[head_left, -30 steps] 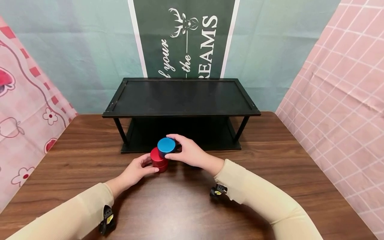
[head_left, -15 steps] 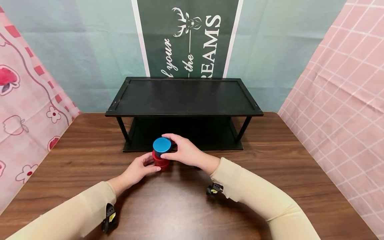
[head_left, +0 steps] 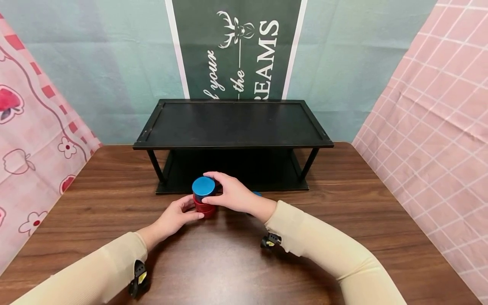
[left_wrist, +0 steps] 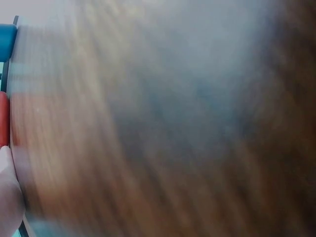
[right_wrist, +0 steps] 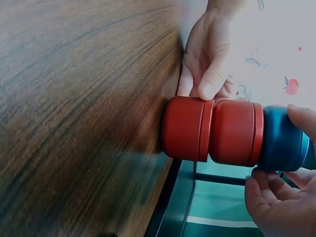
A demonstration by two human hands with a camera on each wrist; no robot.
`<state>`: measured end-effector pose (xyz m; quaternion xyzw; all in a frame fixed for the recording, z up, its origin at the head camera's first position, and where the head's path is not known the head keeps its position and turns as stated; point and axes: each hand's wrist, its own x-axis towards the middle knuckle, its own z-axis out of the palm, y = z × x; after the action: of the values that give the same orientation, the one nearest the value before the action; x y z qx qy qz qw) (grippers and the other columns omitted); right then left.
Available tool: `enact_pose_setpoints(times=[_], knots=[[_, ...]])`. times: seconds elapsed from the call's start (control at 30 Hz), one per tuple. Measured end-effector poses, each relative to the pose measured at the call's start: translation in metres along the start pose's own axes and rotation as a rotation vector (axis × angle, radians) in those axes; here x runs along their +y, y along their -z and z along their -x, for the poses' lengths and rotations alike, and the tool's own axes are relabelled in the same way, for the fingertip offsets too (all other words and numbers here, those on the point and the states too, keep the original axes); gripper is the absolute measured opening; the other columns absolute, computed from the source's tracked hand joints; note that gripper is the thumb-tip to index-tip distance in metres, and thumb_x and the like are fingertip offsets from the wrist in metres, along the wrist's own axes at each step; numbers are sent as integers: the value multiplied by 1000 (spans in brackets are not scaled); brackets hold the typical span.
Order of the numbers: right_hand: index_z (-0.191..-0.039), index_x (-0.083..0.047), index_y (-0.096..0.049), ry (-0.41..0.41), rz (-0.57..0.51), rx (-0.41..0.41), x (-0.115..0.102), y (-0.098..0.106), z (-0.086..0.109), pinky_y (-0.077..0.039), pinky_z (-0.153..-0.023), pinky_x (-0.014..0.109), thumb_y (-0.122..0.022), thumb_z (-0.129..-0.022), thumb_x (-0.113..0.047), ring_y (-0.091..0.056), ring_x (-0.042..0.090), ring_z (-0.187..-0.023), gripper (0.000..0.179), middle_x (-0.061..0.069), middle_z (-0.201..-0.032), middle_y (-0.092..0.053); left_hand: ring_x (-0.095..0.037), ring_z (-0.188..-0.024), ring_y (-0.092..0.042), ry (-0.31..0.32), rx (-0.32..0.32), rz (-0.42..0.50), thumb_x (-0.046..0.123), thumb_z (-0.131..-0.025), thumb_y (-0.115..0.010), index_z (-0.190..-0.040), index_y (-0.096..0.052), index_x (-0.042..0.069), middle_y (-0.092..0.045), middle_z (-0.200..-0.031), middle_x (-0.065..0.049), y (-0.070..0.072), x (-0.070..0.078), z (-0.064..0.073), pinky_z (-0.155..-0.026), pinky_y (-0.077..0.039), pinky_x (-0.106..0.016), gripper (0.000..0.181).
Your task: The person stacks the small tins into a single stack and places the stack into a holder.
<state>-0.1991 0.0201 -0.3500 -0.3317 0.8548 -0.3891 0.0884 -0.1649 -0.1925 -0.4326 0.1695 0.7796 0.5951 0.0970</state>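
Two round red lidded tins stand stacked on the wooden table, the lower red tin (right_wrist: pixel 185 129) under the upper red tin (right_wrist: pixel 234 132). My left hand (head_left: pixel 176 218) is at the lower one, its thumb in front and fingers behind. On top sits a blue lidded tin (head_left: pixel 203 187), which my right hand (head_left: pixel 237 195) pinches between thumb and fingers. The blue tin lines up with the stack, its base right at the upper red lid in the right wrist view. Another blue round thing (head_left: pixel 257 193) shows mostly hidden behind my right wrist.
A black two-level rack (head_left: pixel 232 125) stands at the back of the wooden table (head_left: pixel 228 262), just behind the stack. Patterned pink cloths hang on both sides, and a green curtain with lettering hangs behind. The left wrist view is mostly blurred table.
My right hand has moved left and carried the blue tin from off-centre to over the red stack. The left hand stays at the lower red tin. A second blue thing has come into sight.
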Motion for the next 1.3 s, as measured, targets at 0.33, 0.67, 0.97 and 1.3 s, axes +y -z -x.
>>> enact_pose_setpoints(times=[0.33,0.67,0.97,1.3], knots=[[-139,-8,-39,13,40,-12,1,-1,3,-45,-94,27,-71,-83,-30,-50,17,-116,68,5,-135,-48,-35,-118,-50,-16,6,-28,11,-84,-69,-131,-45,-6,-54,-125,-22,-2,1,1,-96,-43,-35,56],[-142,-7,-34,6,19,-14,12,11,18,-48,-90,37,-73,-82,-30,-51,19,-115,75,7,-130,-52,-34,-119,-49,9,22,-47,14,-84,-70,-131,-45,-5,-55,-125,-21,0,1,3,-98,-41,-41,57],[-141,-5,-34,-26,4,8,32,26,39,-47,-91,43,-71,-83,-24,-51,22,-115,71,12,-130,-52,-35,-119,-48,22,3,-57,16,-85,-70,-132,-44,-4,-53,-127,-21,-2,4,5,-97,-43,-39,58],[-140,-5,-36,-71,22,70,48,43,53,-45,-93,43,-68,-86,-27,-50,22,-117,66,9,-131,-51,-35,-119,-48,8,1,-45,12,-84,-69,-132,-44,-6,-54,-126,-22,-2,5,2,-97,-42,-40,57]])
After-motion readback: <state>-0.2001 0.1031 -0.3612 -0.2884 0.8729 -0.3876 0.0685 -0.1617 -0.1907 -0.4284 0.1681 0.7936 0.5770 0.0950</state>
